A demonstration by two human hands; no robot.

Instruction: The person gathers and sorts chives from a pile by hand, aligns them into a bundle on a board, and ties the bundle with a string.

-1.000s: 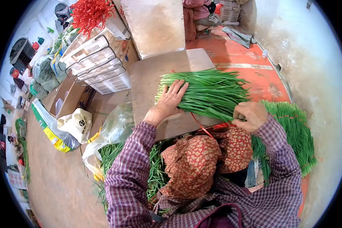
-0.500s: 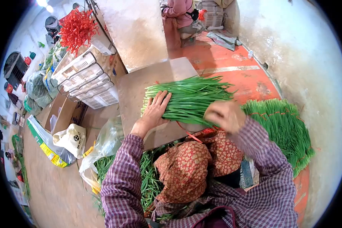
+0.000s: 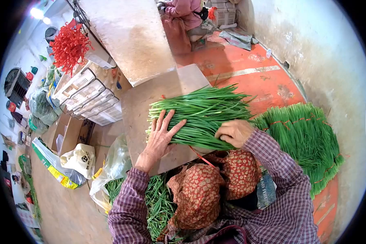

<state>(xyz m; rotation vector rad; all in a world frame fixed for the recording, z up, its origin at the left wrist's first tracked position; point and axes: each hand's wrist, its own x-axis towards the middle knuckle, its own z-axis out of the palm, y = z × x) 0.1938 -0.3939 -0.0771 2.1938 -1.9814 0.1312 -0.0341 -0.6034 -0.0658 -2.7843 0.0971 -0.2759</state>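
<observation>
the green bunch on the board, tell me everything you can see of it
The green bunch is many long, thin, slender leaves lying flat, roughly side by side, on the brown board. Its paler ends lie at picture left; the darker tips fan out unevenly at right, some past the board's edge. The left hand rests spread over the paler half; the right hand, fingers curled, touches the near edge. A red strip trails from beneath.

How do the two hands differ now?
The left hand lies nearly flat, fingers spread; the right hand's fingers curl. The left hand is nearer the pale ends of the green bunch; the right hand is at its near edge, toward the leaf tips. Both are bare.
</observation>
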